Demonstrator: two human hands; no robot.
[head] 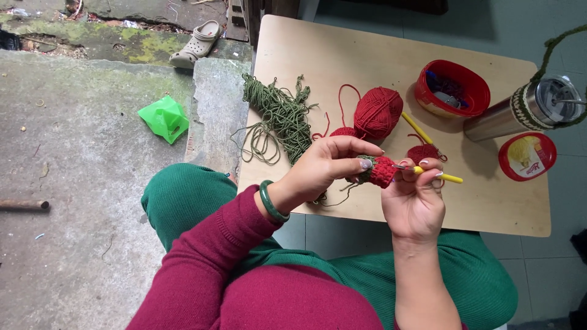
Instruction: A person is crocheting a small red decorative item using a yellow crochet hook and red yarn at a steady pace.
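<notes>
Left hand (327,165): fingers pinched on the small red and green crocheted piece (380,170), held above the near edge of the pale wooden table (342,55).
Right hand (416,198): clamped on the yellow-handled crochet hook (437,176), its tip at the piece.
Red oval plastic tub (452,90): far right, held dark small items, too blurred to tell.
Red round lid (527,156): lay right of the tub.
Red yarn ball (378,112): sat left of the tub.

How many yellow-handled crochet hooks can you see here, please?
2: one crochet hook held in the right hand, working the red crochet piece; a second hook lying on the table beside the red yarn ball.
</notes>
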